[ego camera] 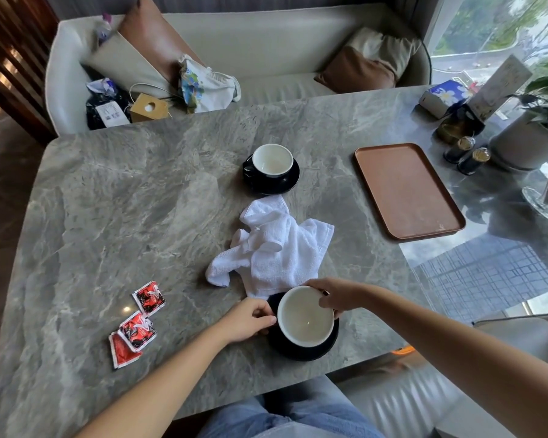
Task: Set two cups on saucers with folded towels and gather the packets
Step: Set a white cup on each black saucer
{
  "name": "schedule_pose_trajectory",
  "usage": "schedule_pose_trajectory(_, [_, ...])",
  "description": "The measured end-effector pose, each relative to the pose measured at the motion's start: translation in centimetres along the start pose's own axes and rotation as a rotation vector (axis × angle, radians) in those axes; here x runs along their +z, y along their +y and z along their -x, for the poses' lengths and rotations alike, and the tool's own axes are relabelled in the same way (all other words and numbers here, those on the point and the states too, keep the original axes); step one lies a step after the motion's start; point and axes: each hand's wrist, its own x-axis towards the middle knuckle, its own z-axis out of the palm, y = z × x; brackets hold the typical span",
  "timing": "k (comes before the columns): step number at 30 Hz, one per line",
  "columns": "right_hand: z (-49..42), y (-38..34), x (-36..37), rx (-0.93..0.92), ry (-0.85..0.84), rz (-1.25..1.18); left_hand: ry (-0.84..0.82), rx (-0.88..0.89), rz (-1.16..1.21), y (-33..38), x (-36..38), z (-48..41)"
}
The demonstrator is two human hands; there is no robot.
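Note:
A dark cup with a white inside stands on a black saucer near the table's front edge. My right hand grips the cup's far right rim. My left hand pinches the cup's left side, near the saucer's edge. A second cup sits on its own black saucer in the middle of the table. Crumpled white towels lie between the two cups, one corner touching the near saucer. Three red packets lie at the front left, two of them overlapping.
An empty brown tray lies to the right. Beyond it stand two small dark shakers, a plant pot, a tissue box and a card stand. A sofa with cushions and bags runs along the far side.

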Motion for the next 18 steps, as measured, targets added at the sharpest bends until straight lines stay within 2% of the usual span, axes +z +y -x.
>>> schedule_pose_trajectory(7, [0.1, 0.0, -0.5, 0.029, -0.026, -0.059, 0.014, 0.019, -0.016, -0.1, -0.2, -0.1])
schedule_pose_trajectory(9, [0.1, 0.3, -1.3, 0.047, -0.002, -0.134, 0.169, 0.024, -0.019, -0.1, -0.3, -0.1])
schedule_pose_trajectory(11, [-0.2, 0.6, -2.1, 0.047, 0.091, -0.211, 0.387, 0.055, -0.021, -0.2, -0.7, 0.0])
schedule_pose_trajectory(13, [-0.7, 0.9, -2.4, 0.021, 0.23, -0.239, 0.545, 0.157, -0.127, -0.2, -1.3, 0.0])
schedule_pose_trajectory(14, [-1.0, 1.0, -2.4, -0.006, 0.3, -0.215, 0.575, 0.222, -0.211, -0.2, -1.5, -0.2])
schedule_pose_trajectory(16, [-1.5, 1.0, -2.1, -0.062, 0.371, -0.144, 0.568, 0.326, -0.462, 0.0, -1.7, -0.7])
schedule_pose_trajectory(18, [-2.0, 0.5, -1.7, -0.082, 0.361, -0.114, 0.513, 0.335, -0.693, 0.4, -1.5, -1.4])
